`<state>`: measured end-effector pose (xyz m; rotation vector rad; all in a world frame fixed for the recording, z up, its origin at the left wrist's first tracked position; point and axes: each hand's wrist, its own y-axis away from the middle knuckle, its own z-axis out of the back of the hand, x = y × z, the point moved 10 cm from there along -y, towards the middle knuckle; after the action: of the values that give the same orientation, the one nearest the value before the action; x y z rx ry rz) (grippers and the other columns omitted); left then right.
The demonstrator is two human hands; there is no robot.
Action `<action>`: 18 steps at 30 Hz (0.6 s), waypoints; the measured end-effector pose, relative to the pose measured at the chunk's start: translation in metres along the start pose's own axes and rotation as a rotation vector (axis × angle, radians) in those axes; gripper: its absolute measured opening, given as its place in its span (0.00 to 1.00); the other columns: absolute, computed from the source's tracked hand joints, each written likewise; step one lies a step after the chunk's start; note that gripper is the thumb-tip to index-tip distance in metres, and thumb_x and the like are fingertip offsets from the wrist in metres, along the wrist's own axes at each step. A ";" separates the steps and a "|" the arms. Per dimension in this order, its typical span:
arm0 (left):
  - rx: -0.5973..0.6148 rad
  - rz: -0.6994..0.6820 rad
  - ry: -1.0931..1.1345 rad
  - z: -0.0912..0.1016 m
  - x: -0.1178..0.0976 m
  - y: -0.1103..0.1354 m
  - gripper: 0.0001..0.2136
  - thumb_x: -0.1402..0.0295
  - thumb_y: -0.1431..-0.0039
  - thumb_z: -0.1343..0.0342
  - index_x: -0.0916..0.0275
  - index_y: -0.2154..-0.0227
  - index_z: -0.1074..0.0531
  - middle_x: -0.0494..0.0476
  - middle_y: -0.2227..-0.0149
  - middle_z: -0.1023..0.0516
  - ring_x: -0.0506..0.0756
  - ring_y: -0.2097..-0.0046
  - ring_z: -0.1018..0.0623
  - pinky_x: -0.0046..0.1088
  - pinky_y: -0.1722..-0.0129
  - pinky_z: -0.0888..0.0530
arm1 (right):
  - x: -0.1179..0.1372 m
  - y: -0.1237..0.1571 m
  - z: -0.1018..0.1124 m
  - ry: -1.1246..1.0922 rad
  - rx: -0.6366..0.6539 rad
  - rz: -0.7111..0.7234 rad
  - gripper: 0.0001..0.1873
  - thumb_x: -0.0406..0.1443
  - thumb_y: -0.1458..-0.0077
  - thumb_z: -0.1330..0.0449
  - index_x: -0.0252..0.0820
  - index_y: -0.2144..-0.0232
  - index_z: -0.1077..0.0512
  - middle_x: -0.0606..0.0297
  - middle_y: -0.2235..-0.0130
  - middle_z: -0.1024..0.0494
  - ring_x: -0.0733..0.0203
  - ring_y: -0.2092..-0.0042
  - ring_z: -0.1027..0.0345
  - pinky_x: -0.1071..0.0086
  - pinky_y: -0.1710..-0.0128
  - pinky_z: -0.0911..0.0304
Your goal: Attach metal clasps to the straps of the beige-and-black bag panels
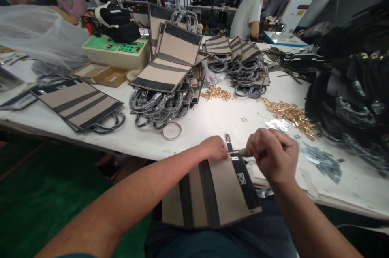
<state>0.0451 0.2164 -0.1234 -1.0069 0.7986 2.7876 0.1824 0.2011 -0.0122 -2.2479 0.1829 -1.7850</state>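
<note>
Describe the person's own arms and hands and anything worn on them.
The left hand and right hand are bare: no gloves, rings or watch show. The left forearm and right forearm are uncovered; only a sliver of dark fabric, perhaps a short sleeve, shows at the left arm's lower end.

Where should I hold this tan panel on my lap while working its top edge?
Probably pinch the tan panel's top edge beside the dark band, coming from the left, as the left hand does; the right hand's tool crowds the other side.

Bag panel (212, 193) at table (212, 120) edge, ring (172, 131) behind
</note>
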 end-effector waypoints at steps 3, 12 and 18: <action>0.003 0.003 0.005 0.001 0.000 0.002 0.09 0.59 0.54 0.32 0.59 0.76 0.19 0.49 0.78 0.27 0.53 0.70 0.27 0.28 0.70 0.35 | -0.012 0.005 -0.007 0.077 0.032 -0.048 0.27 0.47 0.39 0.32 0.47 0.85 0.36 0.70 0.84 0.36 0.63 0.80 0.42 0.66 0.79 0.43; -0.001 -0.010 0.028 0.002 0.001 0.003 0.08 0.59 0.55 0.33 0.58 0.75 0.18 0.49 0.77 0.26 0.53 0.72 0.28 0.29 0.72 0.37 | -0.017 0.004 -0.009 0.144 0.037 0.011 0.27 0.43 0.36 0.36 0.47 0.85 0.37 0.70 0.83 0.36 0.63 0.80 0.42 0.65 0.78 0.44; -0.029 -0.039 0.047 0.004 0.002 0.003 0.09 0.59 0.56 0.32 0.59 0.78 0.20 0.49 0.79 0.27 0.54 0.71 0.26 0.28 0.69 0.34 | -0.017 0.008 -0.020 0.162 0.090 -0.010 0.27 0.45 0.36 0.35 0.46 0.84 0.36 0.69 0.83 0.35 0.63 0.79 0.42 0.66 0.76 0.44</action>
<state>0.0407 0.2150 -0.1206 -1.0839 0.7379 2.7605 0.1596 0.1950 -0.0258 -2.0468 0.1204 -1.9406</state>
